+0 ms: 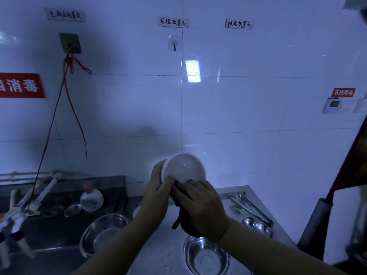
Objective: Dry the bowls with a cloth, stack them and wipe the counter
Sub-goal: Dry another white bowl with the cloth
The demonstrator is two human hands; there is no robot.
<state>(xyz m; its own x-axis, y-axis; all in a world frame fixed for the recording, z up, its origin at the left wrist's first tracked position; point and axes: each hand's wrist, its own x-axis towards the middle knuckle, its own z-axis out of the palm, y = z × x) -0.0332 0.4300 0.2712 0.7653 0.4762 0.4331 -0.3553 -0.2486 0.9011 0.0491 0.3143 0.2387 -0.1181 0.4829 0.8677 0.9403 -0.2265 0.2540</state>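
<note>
Above counter point(248, 190), left hand point(156, 192) grips white bowl point(183, 167), right hand point(200, 207) presses cloth point(181, 215) — sign point(19, 85) "消毒"

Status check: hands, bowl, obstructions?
Left hand grips white round bowl by rim. Right hand presses dark cloth against it. Nothing in the way.

Dim white tiled wall point(238, 108), red sign point(19, 85), hook point(174, 45)

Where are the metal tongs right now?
The metal tongs lie on the steel counter, right of the right hand and cloth. Two shiny ladle bowls sit just in front of them.
</note>
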